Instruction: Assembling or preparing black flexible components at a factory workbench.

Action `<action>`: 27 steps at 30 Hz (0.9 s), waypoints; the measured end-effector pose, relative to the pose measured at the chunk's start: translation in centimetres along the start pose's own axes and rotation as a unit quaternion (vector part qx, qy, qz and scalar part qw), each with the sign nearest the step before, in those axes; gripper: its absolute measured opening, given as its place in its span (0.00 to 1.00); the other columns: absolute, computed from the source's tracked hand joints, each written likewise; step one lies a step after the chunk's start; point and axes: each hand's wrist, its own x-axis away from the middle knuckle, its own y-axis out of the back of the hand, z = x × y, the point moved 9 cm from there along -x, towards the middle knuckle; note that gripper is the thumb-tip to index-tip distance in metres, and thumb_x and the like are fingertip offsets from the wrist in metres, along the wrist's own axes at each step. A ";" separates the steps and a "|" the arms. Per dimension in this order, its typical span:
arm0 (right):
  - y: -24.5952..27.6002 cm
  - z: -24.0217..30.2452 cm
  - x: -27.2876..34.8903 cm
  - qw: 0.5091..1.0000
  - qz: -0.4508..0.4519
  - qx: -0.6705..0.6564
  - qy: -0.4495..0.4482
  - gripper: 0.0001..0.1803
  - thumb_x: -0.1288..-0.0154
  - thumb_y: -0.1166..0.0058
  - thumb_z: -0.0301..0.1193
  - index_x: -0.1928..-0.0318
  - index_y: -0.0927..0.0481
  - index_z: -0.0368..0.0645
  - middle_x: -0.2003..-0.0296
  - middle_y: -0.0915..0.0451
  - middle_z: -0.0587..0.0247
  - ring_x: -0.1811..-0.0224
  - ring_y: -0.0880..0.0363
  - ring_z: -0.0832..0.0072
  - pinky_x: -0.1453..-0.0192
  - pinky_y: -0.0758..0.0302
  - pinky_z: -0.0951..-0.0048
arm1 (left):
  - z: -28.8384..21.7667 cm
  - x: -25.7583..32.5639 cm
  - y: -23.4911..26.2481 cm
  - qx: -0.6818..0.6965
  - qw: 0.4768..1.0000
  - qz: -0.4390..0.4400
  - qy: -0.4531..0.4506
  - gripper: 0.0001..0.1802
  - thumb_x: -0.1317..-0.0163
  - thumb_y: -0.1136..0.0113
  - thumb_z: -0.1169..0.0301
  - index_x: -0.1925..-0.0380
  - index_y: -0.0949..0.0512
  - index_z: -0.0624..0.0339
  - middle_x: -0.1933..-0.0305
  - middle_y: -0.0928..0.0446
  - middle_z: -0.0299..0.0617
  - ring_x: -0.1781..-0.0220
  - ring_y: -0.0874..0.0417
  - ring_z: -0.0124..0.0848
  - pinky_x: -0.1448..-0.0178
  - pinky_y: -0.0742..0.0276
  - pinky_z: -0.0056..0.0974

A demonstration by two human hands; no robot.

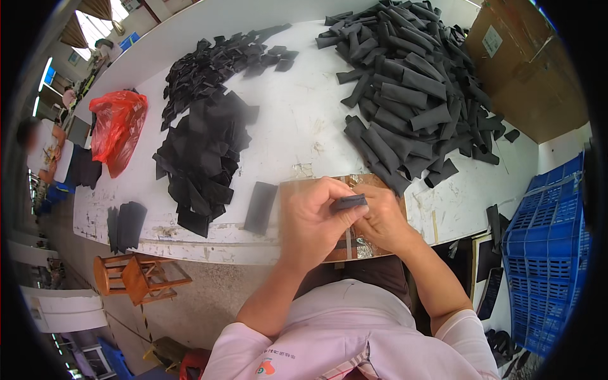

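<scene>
Close together in front of my body, my left hand (311, 218) and my right hand (382, 218) meet around a small folded piece of dark grey fabric (348, 202). My left thumb and fingers pinch it. The right fingers curl against its far side and are partly hidden. Beneath both hands lies a brown cardboard sheet (332, 253) with clear tape at the table's front edge. A flat dark grey strip (260, 208) rests just left of it. Beyond my right hand rises a large heap of rolled dark grey fabric pieces (411, 95); flat dark pieces (206, 145) are piled at left.
A red plastic bag (119, 130) sits on the table's left part, near several stacked strips (130, 225). At right stand a cardboard box (525, 76) and blue plastic crates (544, 253). A wooden stool (149, 278) is on the floor; another person (54, 152) is at far left.
</scene>
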 end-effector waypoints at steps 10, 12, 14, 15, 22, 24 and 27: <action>-1.9 -1.8 -0.2 0.997 -0.010 -0.078 -0.025 0.08 0.47 0.47 0.29 0.73 0.28 0.35 0.79 0.28 0.53 0.78 0.28 0.57 0.75 0.31 0.63 | -1.0 -0.6 0.8 -0.310 0.951 -0.005 -0.003 0.06 0.54 0.38 0.81 0.77 0.27 0.66 0.75 0.28 0.39 0.73 0.28 0.24 0.67 0.31 0.28; -1.8 -1.7 -0.3 0.998 0.004 -0.048 -0.038 0.08 0.48 0.47 0.28 0.73 0.27 0.35 0.79 0.27 0.52 0.77 0.28 0.57 0.75 0.31 0.63 | -1.1 -0.3 0.5 -0.291 0.956 -0.010 -0.015 0.06 0.53 0.39 0.79 0.76 0.26 0.66 0.75 0.28 0.39 0.72 0.27 0.25 0.68 0.31 0.29; -0.7 -0.9 -0.6 0.999 -0.019 -0.025 -0.028 0.09 0.49 0.45 0.30 0.75 0.27 0.36 0.79 0.28 0.53 0.78 0.28 0.58 0.75 0.32 0.63 | -2.2 0.2 0.3 -0.100 0.992 -0.059 -0.052 0.04 0.50 0.41 0.78 0.74 0.25 0.64 0.71 0.24 0.43 0.67 0.26 0.27 0.58 0.31 0.30; -0.3 -0.6 -0.7 0.999 -0.018 -0.025 -0.030 0.09 0.49 0.45 0.30 0.75 0.27 0.36 0.79 0.28 0.53 0.78 0.28 0.58 0.75 0.32 0.63 | -2.1 0.3 0.4 -0.098 0.992 -0.059 -0.049 0.04 0.50 0.41 0.78 0.74 0.25 0.64 0.71 0.24 0.43 0.67 0.26 0.27 0.58 0.31 0.30; 1.4 1.9 -2.5 0.998 0.025 0.054 -0.006 0.15 0.49 0.44 0.34 0.80 0.32 0.37 0.83 0.33 0.57 0.80 0.31 0.59 0.78 0.35 0.64 | -1.6 0.7 3.4 0.260 0.956 -0.134 -0.031 0.08 0.42 0.47 0.67 0.68 0.26 0.61 0.67 0.27 0.43 0.61 0.30 0.36 0.48 0.37 0.44; 0.7 1.8 -2.3 0.998 0.021 0.052 0.012 0.15 0.46 0.46 0.34 0.79 0.34 0.38 0.85 0.36 0.58 0.81 0.34 0.58 0.78 0.37 0.63 | -1.1 1.1 3.8 0.225 0.965 -0.134 -0.021 0.08 0.42 0.47 0.68 0.68 0.26 0.60 0.67 0.27 0.42 0.61 0.30 0.36 0.49 0.36 0.43; -1.2 0.2 -1.2 0.999 0.027 0.032 0.003 0.16 0.44 0.48 0.35 0.80 0.34 0.38 0.86 0.37 0.57 0.82 0.34 0.58 0.78 0.37 0.63 | 0.2 1.4 3.6 0.223 0.966 -0.129 0.005 0.06 0.43 0.46 0.70 0.69 0.26 0.62 0.67 0.27 0.43 0.62 0.29 0.36 0.51 0.34 0.42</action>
